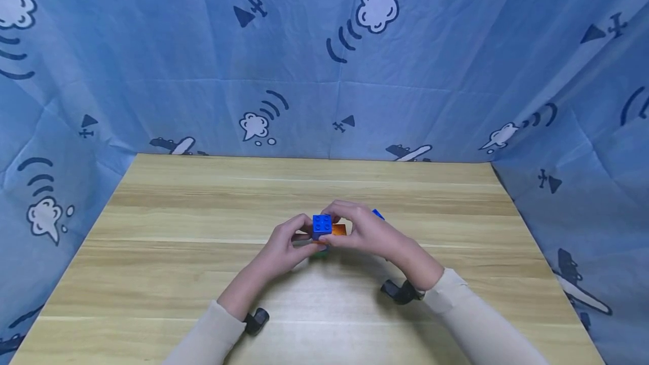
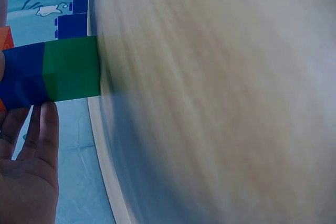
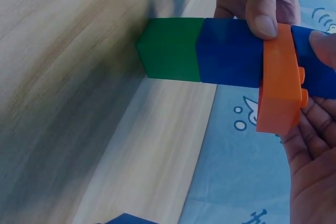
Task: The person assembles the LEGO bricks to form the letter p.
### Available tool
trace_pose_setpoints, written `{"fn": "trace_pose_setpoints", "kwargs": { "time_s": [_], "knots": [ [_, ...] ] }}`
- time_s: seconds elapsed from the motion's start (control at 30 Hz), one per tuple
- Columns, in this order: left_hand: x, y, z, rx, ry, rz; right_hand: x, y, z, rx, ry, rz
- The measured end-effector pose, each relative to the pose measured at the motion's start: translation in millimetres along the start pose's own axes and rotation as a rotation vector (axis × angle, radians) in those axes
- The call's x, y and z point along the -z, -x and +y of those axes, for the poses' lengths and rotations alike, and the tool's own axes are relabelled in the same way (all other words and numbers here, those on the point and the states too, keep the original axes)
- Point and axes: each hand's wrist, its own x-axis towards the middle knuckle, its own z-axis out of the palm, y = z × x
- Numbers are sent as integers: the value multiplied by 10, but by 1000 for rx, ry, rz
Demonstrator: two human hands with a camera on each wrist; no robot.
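A stack of toy building blocks stands between the hands at mid-table. From the bottom it runs green block [image 3: 170,48], blue block [image 3: 230,51], orange block [image 1: 339,230], then a second blue block [image 1: 321,227] with studs up. The orange one juts out to the right, its studs bare there. My left hand [image 1: 281,248] grips the stack from the left, thumb at the seam of the lower blue and orange blocks. With thumb and fingers, my right hand [image 1: 369,234] pinches the top blue block from the right. The green block's base is right at the tabletop.
Beyond the stack are more blue blocks [image 2: 72,26], mostly hidden by the right hand in the head view, where one blue corner [image 1: 378,214] shows. The wooden table [image 1: 203,196] ends at a blue patterned curtain [image 1: 294,44] behind and at both sides.
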Motion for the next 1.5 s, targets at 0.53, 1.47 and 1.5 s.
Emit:
{"fn": "trace_pose_setpoints", "kwargs": {
  "time_s": [0.53, 1.47, 1.5],
  "knots": [
    [6, 6, 79, 34, -80, 4, -2, 8, -63, -38, 16, -27],
    [84, -49, 296, 34, -178, -10, 25, 17, -71, -66, -2, -35],
    [85, -48, 292, 36, -173, -11, 19, 18, -72, -70, -3, -31]
  ]
}}
